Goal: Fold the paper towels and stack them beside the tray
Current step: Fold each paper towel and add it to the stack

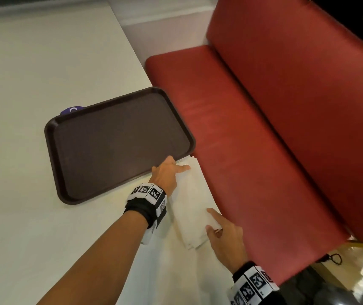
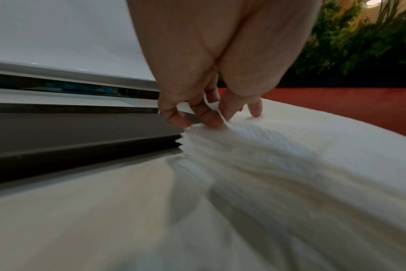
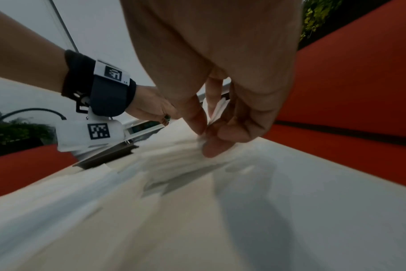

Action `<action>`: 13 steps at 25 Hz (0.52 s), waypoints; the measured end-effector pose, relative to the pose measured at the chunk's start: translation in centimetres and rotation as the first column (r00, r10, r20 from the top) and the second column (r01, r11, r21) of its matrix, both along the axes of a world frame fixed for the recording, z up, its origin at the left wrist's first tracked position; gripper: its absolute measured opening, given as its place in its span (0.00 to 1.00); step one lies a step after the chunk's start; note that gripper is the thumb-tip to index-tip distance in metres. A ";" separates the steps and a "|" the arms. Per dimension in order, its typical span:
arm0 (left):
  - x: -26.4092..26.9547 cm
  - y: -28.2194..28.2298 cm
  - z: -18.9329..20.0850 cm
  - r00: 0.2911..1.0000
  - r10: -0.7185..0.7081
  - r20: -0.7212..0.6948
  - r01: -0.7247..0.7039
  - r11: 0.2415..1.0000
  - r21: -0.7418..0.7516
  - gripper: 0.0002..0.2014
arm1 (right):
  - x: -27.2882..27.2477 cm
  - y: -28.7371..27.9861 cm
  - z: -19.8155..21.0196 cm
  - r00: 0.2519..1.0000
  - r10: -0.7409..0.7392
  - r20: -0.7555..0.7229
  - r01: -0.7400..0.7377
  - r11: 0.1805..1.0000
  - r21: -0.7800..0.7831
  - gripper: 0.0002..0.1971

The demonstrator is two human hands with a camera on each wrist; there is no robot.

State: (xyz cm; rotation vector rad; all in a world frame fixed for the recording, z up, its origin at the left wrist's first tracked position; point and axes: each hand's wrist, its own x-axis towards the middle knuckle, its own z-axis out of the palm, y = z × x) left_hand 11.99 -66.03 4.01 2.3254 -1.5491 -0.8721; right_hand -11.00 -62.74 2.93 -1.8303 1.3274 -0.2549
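stack of paper towels (image 1: 192, 201) sits on the white table (image 1: 33, 73), just beside the brown tray (image 1: 114, 142), along the table edge next to the red bench (image 1: 253, 128). our left hand (image 1: 165, 176) is at the far end of the stack by the tray rim, thumb and fingers (image 2: 211, 119) pinching the top sheet's corner. our right hand (image 1: 225, 236) grips the near end, fingers (image 3: 197, 117) curled round a fold of towel. a purple object (image 1: 72, 110) peeks out behind the tray.
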 end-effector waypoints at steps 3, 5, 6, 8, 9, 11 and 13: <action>-0.5 -0.3 -0.4 0.992 -0.085 0.093 0.070 0.985 0.157 0.39 | -0.5 -0.3 -1.0 0.996 0.069 -0.065 -0.069 0.998 -0.009 0.22; -0.5 -0.2 -0.7 0.983 -0.116 0.144 0.086 0.976 0.199 0.40 | -0.9 -0.4 -1.2 0.993 0.085 -0.083 -0.083 0.996 0.035 0.23; -0.5 -0.2 -0.8 0.979 -0.114 0.167 0.079 0.976 0.204 0.40 | -1.1 -0.4 -1.1 0.991 0.096 -0.092 -0.091 0.994 0.058 0.23; -0.9 0.0 -0.3 0.969 -0.110 0.221 0.073 0.983 0.170 0.39 | -1.2 -0.2 -0.2 0.987 0.116 -0.112 -0.109 0.992 0.067 0.24; -1.2 0.4 0.5 0.968 -0.083 0.236 0.056 0.991 0.120 0.38 | -1.2 -0.1 0.4 0.985 0.120 -0.121 -0.115 0.992 0.046 0.24; -1.0 2.6 2.7 0.977 0.045 0.210 -0.036 0.998 -0.046 0.31 | -1.0 0.6 2.1 0.984 0.127 -0.127 -0.128 0.992 -0.002 0.24; 0.3 7.3 4.2 0.979 0.185 0.088 -0.166 0.967 -0.192 0.22 | -0.4 1.8 3.6 0.974 0.162 -0.159 -0.170 0.985 -0.037 0.25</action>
